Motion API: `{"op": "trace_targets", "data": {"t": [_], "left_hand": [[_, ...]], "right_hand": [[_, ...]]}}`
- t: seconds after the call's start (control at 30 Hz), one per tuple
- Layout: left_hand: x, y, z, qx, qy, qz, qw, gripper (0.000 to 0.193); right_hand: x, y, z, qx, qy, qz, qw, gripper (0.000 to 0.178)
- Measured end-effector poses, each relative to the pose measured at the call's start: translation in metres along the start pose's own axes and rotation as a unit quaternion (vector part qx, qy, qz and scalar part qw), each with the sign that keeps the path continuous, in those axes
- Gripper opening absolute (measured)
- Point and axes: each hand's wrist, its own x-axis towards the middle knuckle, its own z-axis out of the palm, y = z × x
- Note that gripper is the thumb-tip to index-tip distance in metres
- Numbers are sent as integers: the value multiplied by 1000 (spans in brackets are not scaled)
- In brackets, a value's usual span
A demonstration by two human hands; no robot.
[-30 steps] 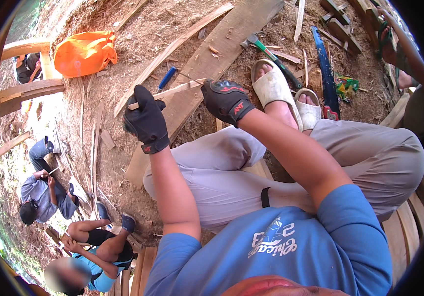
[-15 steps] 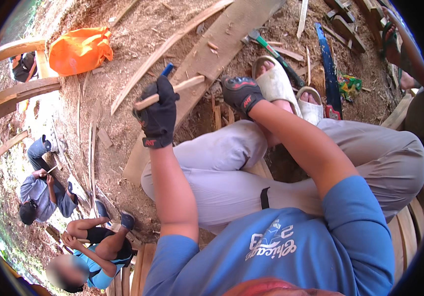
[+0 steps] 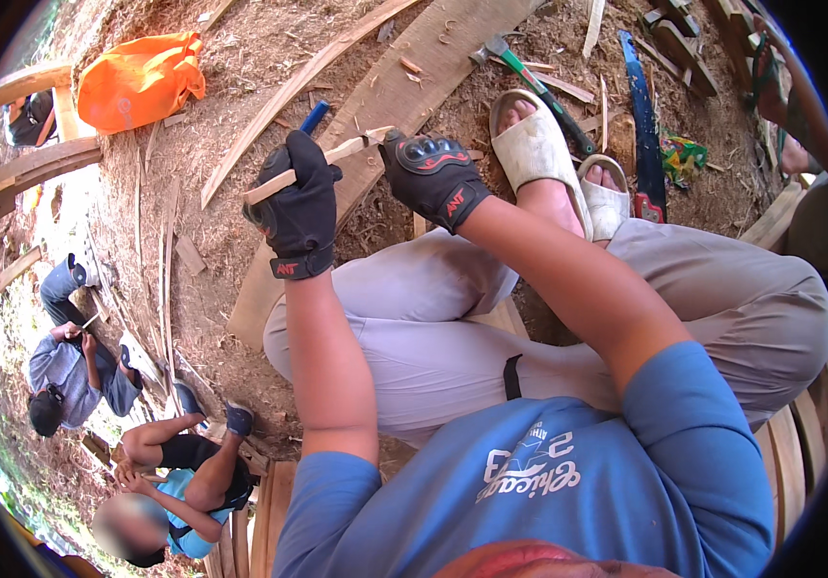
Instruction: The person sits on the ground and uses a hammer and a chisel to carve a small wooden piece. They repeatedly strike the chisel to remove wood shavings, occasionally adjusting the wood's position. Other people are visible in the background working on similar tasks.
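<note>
My left hand (image 3: pixel 298 197), in a black glove, is closed around a slim pale wooden stick (image 3: pixel 350 147). One end of the stick sticks out past the left edge of the fist, and the other slants up to the right. My right hand (image 3: pixel 433 173), in a matching black glove with a hard knuckle guard, is closed at the stick's far tip. Its fingers are turned away, so what they grip is hidden. A thin pale sliver shows at that tip. Beneath both hands lies a broad wooden plank (image 3: pixel 404 91) with a few wood chips on it.
A green-handled hammer (image 3: pixel 539 91) lies beyond my sandalled foot (image 3: pixel 536 149). Nearby are a long blue-black blade-like tool (image 3: pixel 641 106) and a small blue object (image 3: pixel 315 118). An orange bag (image 3: pixel 139 82) sits far left. Two people (image 3: pixel 81 366) sit at left, among wood strips.
My right hand has moved left, from beside the sandal to the tip of the stick. The left hand keeps its hold. The whole view has shifted slightly.
</note>
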Motion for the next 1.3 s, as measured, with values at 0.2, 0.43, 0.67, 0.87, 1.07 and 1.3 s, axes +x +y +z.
{"op": "trace_targets", "data": {"t": [0.2, 0.43, 0.67, 0.87, 1.07, 1.3], "left_hand": [[4, 23, -15, 46, 0, -96, 994, 54], [-5, -4, -9, 251, 32, 155, 955, 24], [-7, 4, -1, 39, 3, -12, 999, 40], [-4, -4, 7, 213, -50, 126, 968, 46], [0, -14, 14, 187, -124, 79, 971, 44], [-10, -43, 18, 294, -122, 177, 931, 49]], "right_hand": [[5, 6, 17, -7, 39, -14, 999, 17], [4, 72, 43, -36, -25, 49, 998, 26], [-18, 68, 36, -26, -137, 43, 989, 22], [-19, 18, 10, 65, -55, -1, 996, 22], [-16, 5, -6, 37, -55, 12, 998, 22], [-18, 5, -6, 37, -84, 10, 996, 19]]}}
